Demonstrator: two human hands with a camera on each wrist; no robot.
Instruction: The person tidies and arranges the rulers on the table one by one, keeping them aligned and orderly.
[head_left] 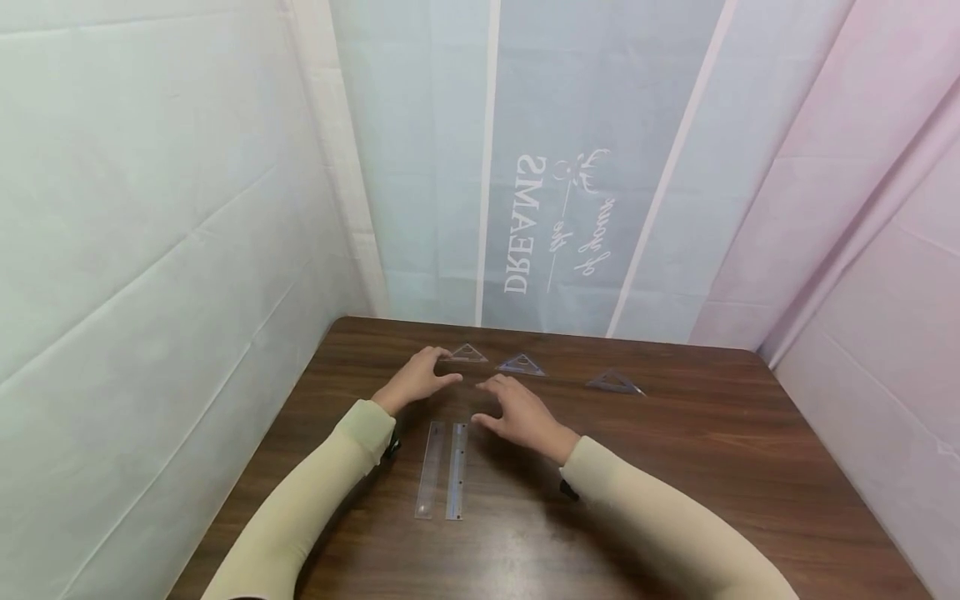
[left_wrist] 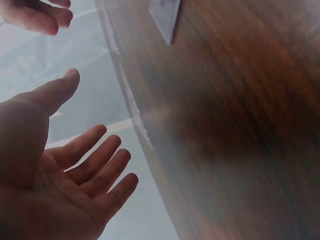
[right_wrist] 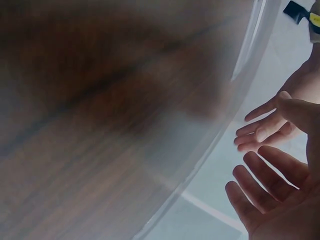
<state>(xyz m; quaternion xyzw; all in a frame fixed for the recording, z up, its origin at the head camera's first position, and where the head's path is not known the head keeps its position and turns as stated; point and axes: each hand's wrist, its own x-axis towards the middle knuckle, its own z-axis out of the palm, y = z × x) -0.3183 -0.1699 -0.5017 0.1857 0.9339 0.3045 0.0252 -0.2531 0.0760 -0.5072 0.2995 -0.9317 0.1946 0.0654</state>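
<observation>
My left hand [head_left: 417, 379] hovers over the table with fingers spread and nothing in it, its fingertips close to a clear set square [head_left: 467, 354] in the head view. Facing it, my right hand [head_left: 522, 414] has its fingers loosely bent and its thumb apart, also holding nothing. A second, bluish set square [head_left: 522, 365] lies just beyond the right fingertips. Two rulers lie side by side nearer to me: a clear ruler [head_left: 430, 471] on the left and a bluish ruler [head_left: 457, 472] on the right. In the left wrist view the left palm [left_wrist: 65, 200] is bare.
A third set square [head_left: 616, 382] lies farther right on the dark wooden table [head_left: 697, 483]. Behind the table's far edge hangs a pale curtain [head_left: 570, 100] with lettering. More pale cloth [head_left: 150, 208] borders the left side, and pinkish cloth [head_left: 885, 275] the right.
</observation>
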